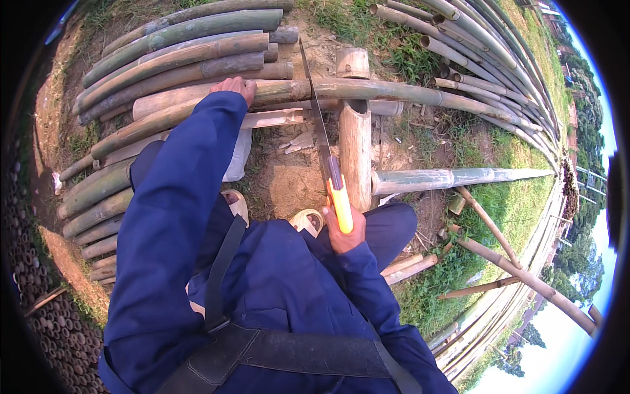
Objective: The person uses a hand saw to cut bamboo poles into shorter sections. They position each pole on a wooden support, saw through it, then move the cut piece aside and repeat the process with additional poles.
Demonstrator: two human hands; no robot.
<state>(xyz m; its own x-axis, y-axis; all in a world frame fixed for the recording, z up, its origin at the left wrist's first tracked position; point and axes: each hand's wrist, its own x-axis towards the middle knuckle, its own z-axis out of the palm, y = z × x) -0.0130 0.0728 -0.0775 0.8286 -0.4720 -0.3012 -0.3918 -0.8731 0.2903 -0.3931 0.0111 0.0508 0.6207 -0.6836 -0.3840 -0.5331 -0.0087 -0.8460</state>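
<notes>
A long bamboo pole (394,90) lies crosswise in front of me, passing over a thick upright-pointing bamboo piece (355,154) with a notch. My left hand (236,88) is closed over the pole, left of the saw. In my right hand (346,230) is the yellow handle of a hand saw (319,125). Its dark blade runs away from me and crosses the pole between my left hand and the notched piece. How deep the teeth sit in the bamboo I cannot tell. Pale sawdust (293,187) covers the ground below the blade.
Cut bamboo lengths (190,26) are stacked at the left, with more (98,213) beside my left leg. Long poles (489,49) lie at the far right. Another pole (459,177) extends rightward from the notched piece. Slanted bamboo supports (525,279) stand over the grass.
</notes>
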